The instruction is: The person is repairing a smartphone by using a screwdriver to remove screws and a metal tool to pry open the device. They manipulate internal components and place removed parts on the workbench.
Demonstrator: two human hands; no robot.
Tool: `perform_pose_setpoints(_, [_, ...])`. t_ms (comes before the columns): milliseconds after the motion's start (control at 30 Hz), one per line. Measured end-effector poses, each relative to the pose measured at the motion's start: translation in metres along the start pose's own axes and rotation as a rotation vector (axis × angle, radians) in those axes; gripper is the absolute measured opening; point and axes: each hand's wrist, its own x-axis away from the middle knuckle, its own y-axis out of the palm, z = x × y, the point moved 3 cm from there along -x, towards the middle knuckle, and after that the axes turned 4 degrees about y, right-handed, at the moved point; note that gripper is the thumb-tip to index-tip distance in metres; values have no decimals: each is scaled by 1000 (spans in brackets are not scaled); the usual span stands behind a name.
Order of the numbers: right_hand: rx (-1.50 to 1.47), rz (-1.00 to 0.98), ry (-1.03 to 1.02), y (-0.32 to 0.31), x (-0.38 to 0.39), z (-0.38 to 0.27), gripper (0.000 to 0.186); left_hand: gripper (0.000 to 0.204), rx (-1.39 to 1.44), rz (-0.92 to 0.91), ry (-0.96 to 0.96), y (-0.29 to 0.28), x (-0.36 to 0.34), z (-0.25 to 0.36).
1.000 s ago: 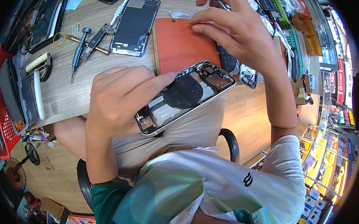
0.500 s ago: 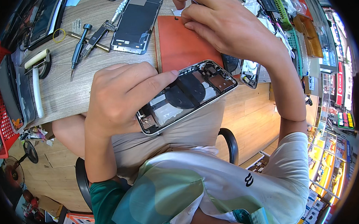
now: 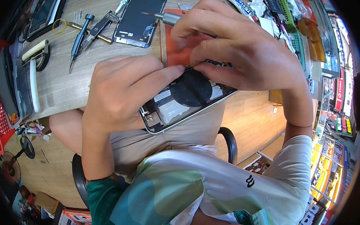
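An opened phone housing [image 3: 191, 89] is tilted over my lap, its inside facing up, with a round black pad in the middle. My left hand [image 3: 120, 89] is closed around its left end, a fingertip resting on the far edge. My right hand [image 3: 245, 49] bends over the right part of the housing, thumb and finger pinched together at the far edge; whatever is between those tips is too small to make out. A grey-handled screwdriver [image 3: 170, 19] sticks out from the fingers of this hand, its tip pointing left. An orange-red mat [image 3: 175, 48] lies beyond the phone.
A detached phone screen [image 3: 138, 24] lies on the wooden table [image 3: 60, 87]. Left of it are a blue screwdriver [image 3: 78, 44], a small circuit board [image 3: 98, 33] and a white-handled tool [image 3: 35, 84]. A red basket [image 3: 1, 124] stands at the left edge, a green basket [image 3: 283, 9] at the right.
My right hand has come from the mat down to the phone's far edge, and a screwdriver now shows in it. My left hand still holds the phone in nearly the same place.
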Motion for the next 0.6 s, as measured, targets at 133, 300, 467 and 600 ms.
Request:
perform_pose_setpoints(133, [52,-80,-3,4,-3,2,8,57,-10,-5,21,0,1,-2])
perform_pose_setpoints(300, [125,-76,-80,3,-6,2,9,52,-7,-21,0,-2,0,0])
perform_pose_setpoints(467, [149,-150,20,0,-14,-2,11,42,19,18,-14,0,3,-1])
perform_pose_setpoints(600, [131,-69,-89,-7,-9,5,13,47,21,3,-10,-1,2,-1])
